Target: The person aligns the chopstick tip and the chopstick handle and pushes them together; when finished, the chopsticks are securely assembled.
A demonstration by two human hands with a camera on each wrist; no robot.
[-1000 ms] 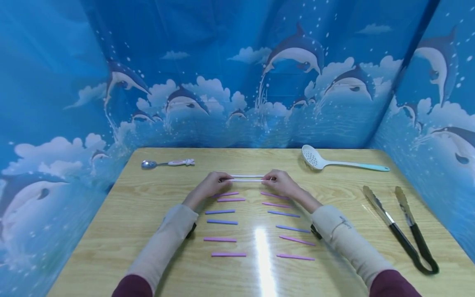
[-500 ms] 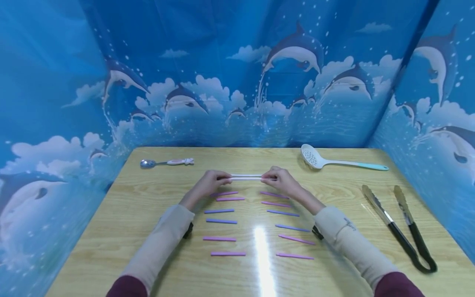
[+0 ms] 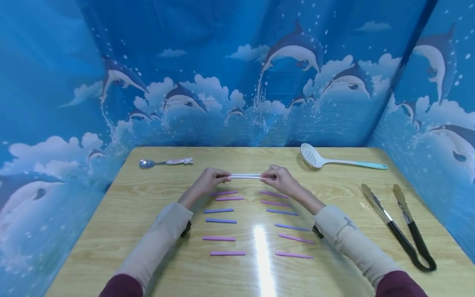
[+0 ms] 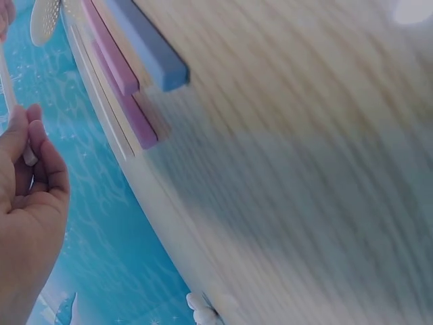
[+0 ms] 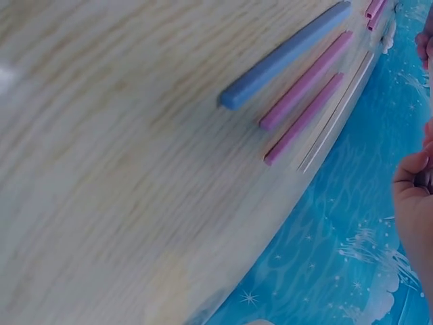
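My left hand and right hand pinch the two ends of a thin white stick between thumb and fingers. It is level and raised off the wooden table, as the left wrist view shows. Behind it in the head view, a second white stick lies on the table near the far edge. Closer to me, purple sticks and blue sticks lie in two columns, roughly parallel. The right wrist view catches only part of my right hand at its edge.
A spoon with a pink and white handle lies at the far left. At the far right is a white slotted skimmer with a mint handle. Black-handled tongs lie spread on the right. A dolphin-print curtain hangs behind the table.
Both hands have risen slightly with the white stick, which now appears closer to the other white stick in the head view. The purple and blue sticks stay put.
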